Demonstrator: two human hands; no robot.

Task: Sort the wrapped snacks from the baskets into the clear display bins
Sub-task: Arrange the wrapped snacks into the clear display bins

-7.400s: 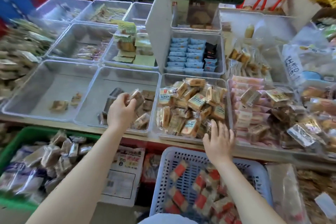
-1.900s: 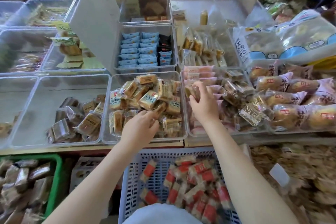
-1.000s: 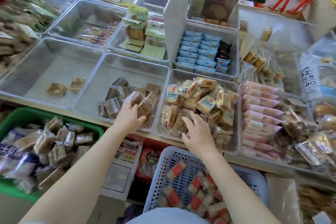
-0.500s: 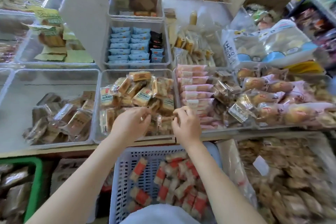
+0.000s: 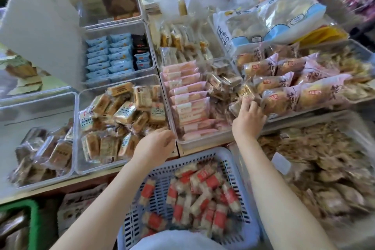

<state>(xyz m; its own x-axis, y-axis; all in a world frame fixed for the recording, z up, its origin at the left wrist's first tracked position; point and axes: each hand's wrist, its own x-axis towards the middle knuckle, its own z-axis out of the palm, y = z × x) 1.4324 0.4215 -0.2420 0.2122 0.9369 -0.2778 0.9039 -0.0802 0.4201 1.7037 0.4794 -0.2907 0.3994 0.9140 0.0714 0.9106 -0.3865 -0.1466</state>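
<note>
My right hand point(image 5: 248, 118) pinches a small dark snack packet point(image 5: 246, 91) by its lower edge, thumb and fingertips curled on the crinkly film, holding it just over the brown pile in the right part of the clear bin point(image 5: 203, 142) that also holds pink packets point(image 5: 187, 87). The packet looks light and springy, and the film slick, so I judge a pinch across the sealed edge or the flat faces holds best; squeezing the middle could crack what is inside. My left hand point(image 5: 155, 147) hovers at the front rim of the neighbouring bin of tan biscuit packs point(image 5: 125, 111), fingers loosely curled; blur hides the fingertips, so I cannot tell whether they hold anything. Nearer me, below both wrists, the blue basket point(image 5: 239, 170) carries red-banded snacks point(image 5: 203, 199), and a green basket point(image 5: 33, 219) sits at far left.
</note>
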